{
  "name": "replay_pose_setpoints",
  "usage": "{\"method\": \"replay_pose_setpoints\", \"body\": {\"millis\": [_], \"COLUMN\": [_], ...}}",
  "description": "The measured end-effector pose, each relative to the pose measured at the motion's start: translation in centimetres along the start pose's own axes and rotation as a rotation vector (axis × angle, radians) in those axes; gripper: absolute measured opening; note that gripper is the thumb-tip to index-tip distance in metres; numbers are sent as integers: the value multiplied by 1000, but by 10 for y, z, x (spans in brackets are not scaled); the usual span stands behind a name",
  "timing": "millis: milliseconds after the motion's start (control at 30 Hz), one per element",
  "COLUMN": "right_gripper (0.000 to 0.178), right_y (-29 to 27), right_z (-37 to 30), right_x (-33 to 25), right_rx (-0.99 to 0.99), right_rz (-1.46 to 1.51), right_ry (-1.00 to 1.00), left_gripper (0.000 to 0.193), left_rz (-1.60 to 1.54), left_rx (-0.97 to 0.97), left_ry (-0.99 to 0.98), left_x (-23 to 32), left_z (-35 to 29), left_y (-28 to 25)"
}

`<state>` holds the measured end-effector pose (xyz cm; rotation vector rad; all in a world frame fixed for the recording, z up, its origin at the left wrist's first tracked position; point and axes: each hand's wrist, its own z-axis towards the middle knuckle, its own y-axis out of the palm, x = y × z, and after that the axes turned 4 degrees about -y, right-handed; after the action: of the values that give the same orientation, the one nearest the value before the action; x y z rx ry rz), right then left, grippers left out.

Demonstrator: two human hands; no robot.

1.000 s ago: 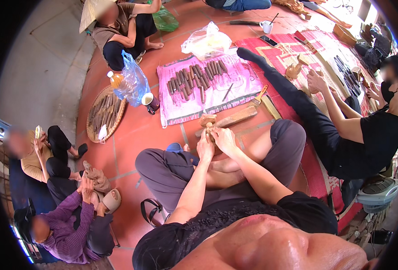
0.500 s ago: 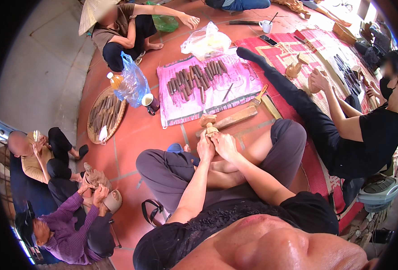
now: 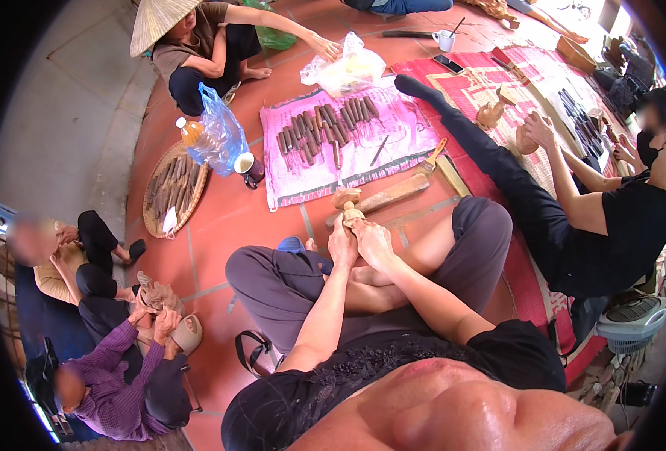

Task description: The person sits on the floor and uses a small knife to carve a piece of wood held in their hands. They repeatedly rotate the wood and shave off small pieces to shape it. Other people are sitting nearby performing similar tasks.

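Observation:
A small pale carved wooden figure (image 3: pixel 351 212) with a broad top stands upright between my hands, above my crossed legs. My left hand (image 3: pixel 341 245) is wrapped round its lower part. Against its other side, my right hand (image 3: pixel 373 245) is closed with the fingers pressed to the wood. Whether a small tool is hidden in the right hand I cannot make out. Just beyond the figure, a wooden block (image 3: pixel 393 195) lies on the tiles, with a flat brush (image 3: pixel 432 158) resting at its far end.
Several dark-handled carving tools (image 3: pixel 321 128) lie on a pink cloth sack (image 3: pixel 288 184) ahead. Left of it are a cup (image 3: pixel 248 169), a blue plastic bag (image 3: pixel 224 139) and a round basket (image 3: pixel 151 207) of tools. Other people sit left, right and ahead; one leg (image 3: pixel 468 135) stretches across the red mat (image 3: pixel 524 282).
The person in the conical hat has reached down to the white plastic bag. At left, a seated person's hands have lowered. My hands have stayed on the figure with little visible movement.

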<state>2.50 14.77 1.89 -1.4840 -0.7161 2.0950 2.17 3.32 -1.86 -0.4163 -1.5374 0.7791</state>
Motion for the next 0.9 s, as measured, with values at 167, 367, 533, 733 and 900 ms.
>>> {"method": "replay_pose_setpoints", "body": {"millis": [167, 367, 533, 733, 900], "right_gripper": [22, 25, 25, 24, 21], "right_y": [9, -4, 9, 1, -2], "right_z": [29, -4, 20, 2, 1], "right_x": [15, -1, 12, 2, 4], "right_rx": [5, -46, 115, -96, 56], "right_rz": [-72, -25, 21, 0, 2], "right_ry": [103, -62, -95, -1, -36], "left_gripper": [38, 39, 39, 38, 38], "left_rz": [9, -3, 56, 8, 33], "left_rx": [-5, -28, -29, -32, -72], "left_ry": [-29, -61, -55, -65, -81], "left_x": [5, 4, 2, -9, 19], "left_z": [0, -4, 0, 1, -2], "left_y": [-2, -6, -2, -3, -8]}}
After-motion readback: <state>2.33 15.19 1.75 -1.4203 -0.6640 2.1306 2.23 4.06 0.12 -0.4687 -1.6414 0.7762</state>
